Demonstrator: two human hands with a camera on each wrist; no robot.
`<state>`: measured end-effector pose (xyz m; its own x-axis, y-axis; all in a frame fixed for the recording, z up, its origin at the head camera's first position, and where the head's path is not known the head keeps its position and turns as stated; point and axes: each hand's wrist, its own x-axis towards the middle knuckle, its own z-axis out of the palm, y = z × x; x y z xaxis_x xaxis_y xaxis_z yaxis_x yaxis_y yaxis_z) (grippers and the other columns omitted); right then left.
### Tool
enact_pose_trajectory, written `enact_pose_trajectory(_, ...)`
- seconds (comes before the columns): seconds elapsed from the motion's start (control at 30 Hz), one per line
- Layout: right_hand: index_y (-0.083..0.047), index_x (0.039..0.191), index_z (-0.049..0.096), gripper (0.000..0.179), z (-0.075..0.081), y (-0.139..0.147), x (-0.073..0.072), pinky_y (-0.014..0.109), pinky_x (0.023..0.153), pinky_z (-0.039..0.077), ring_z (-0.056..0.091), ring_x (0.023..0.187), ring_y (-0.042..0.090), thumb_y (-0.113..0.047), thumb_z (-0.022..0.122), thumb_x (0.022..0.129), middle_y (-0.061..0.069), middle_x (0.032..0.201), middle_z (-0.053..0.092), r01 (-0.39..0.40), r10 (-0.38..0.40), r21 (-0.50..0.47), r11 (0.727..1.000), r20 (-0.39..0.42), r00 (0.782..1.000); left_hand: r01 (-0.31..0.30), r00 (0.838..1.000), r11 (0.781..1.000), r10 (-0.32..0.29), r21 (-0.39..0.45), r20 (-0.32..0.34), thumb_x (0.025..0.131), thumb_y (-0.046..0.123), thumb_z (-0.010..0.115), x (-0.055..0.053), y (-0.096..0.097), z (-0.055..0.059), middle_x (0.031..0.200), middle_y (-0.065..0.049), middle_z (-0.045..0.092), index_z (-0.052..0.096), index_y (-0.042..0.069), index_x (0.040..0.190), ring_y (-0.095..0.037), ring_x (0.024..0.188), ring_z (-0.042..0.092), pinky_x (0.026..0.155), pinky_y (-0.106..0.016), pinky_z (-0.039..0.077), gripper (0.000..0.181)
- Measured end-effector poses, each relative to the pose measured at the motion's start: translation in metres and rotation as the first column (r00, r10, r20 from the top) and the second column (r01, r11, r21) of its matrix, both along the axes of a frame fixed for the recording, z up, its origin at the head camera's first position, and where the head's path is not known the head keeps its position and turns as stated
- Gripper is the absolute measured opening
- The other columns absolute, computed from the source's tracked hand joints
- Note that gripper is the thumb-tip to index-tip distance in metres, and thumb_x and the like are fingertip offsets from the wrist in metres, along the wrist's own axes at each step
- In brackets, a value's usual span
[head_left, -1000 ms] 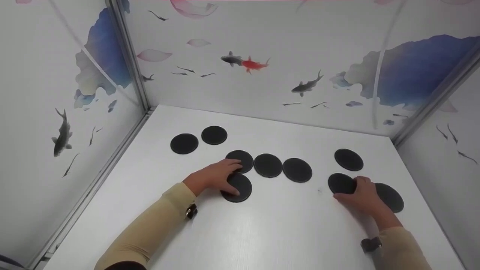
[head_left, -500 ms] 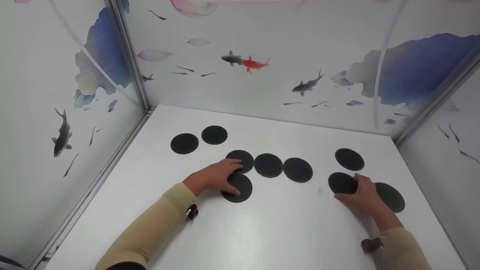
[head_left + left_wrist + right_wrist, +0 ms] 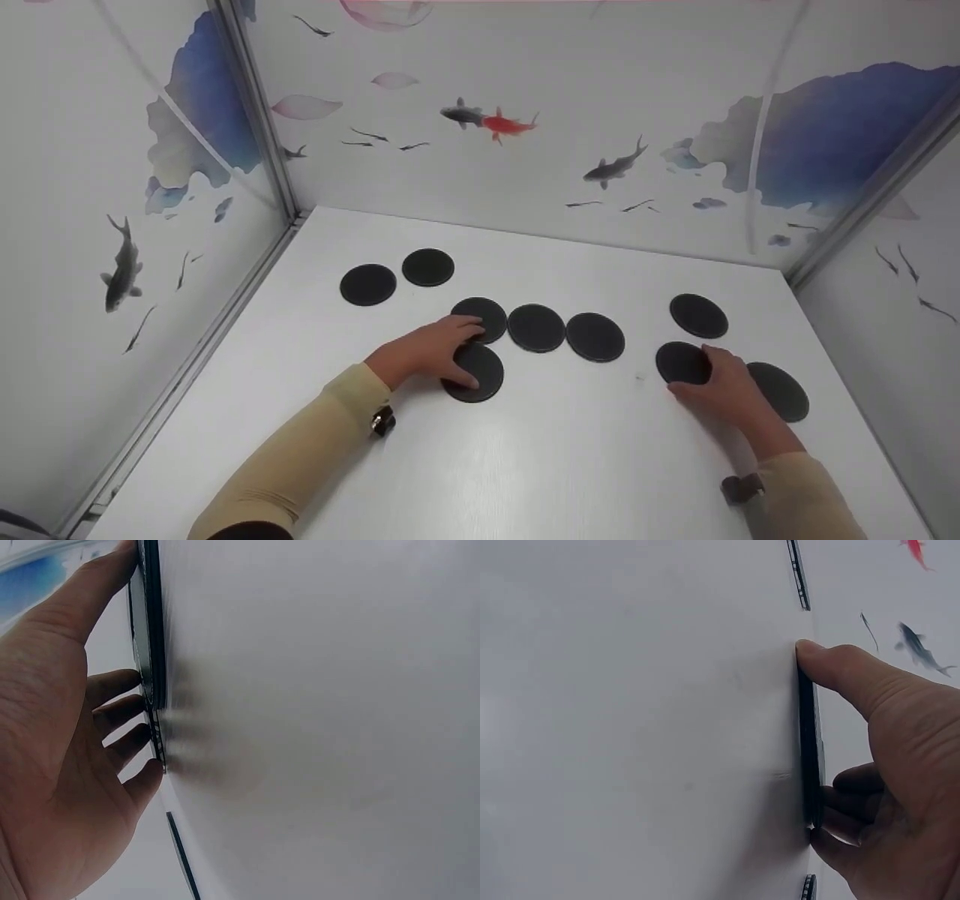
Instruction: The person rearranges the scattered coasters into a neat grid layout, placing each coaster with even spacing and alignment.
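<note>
Discs [image 3: 536, 328] lie on the table [image 3: 480, 465]; our left hand [image 3: 429, 351] spreads wide over two, our right hand [image 3: 721, 386] holds one by its edges. Loose pinching might let that one skid; uneven left pressure could shift those two.

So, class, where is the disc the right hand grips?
In the head view, that disc is right of centre, left of the rightmost disc and in front of a farther disc.

White table [image 3: 525, 465] with nine flat, round black discs [image 3: 535, 328] spread across it.
</note>
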<state>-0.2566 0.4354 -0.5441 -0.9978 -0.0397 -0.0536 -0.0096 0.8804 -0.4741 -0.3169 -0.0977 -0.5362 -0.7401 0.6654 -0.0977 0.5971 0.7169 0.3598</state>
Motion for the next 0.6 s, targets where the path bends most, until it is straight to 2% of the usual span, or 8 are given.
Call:
enact_pose_trajectory(0.3, 0.014, 0.152, 0.025, 0.117, 0.006, 0.0, -0.003, 0.068, 0.11, 0.029, 0.031, 0.137, 0.055, -0.063, 0.076, 0.081, 0.038, 0.149, 0.033, -0.022, 0.022, 0.002, 1.0, -0.022, 1.0, -0.007, 1.0, 1.0, 0.007, -0.008, 0.0, 0.076, 0.071, 0.074, -0.002, 0.0, 0.0, 0.166, 0.002, 0.024, 0.037, 0.021, 0.157, -0.02, 0.153, 0.021, 0.119, -0.042, 0.029, 0.103)
enact_pose_trajectory(0.43, 0.013, 0.151, 0.027, 0.116, 0.003, -0.005, -0.001, 0.068, 0.11, 0.03, 0.033, 0.136, 0.053, -0.064, 0.077, 0.08, 0.037, 0.148, 0.035, -0.034, 0.034, 0.002, 0.999, -0.037, 0.999, -0.014, 1.0, 1.0, 0.014, -0.014, 0.003, 0.076, 0.07, 0.074, 0.0, -0.001, -0.002, 0.166, 0.002, 0.025, 0.037, 0.021, 0.157, -0.019, 0.153, 0.021, 0.119, -0.041, 0.029, 0.102)
enact_pose_trajectory(0.6, 0.012, 0.15, 0.031, 0.113, 0.003, -0.011, 0.0, 0.066, 0.109, 0.032, 0.037, 0.134, 0.05, -0.063, 0.078, 0.079, 0.035, 0.147, 0.039, -0.063, 0.062, -0.016, 0.998, -0.09, 0.994, -0.027, 1.0, 0.999, 0.027, -0.029, 0.001, 0.076, 0.072, 0.073, -0.001, 0.001, 0.0, 0.166, 0.005, 0.023, 0.036, 0.022, 0.158, -0.018, 0.153, 0.02, 0.119, -0.04, 0.029, 0.103)
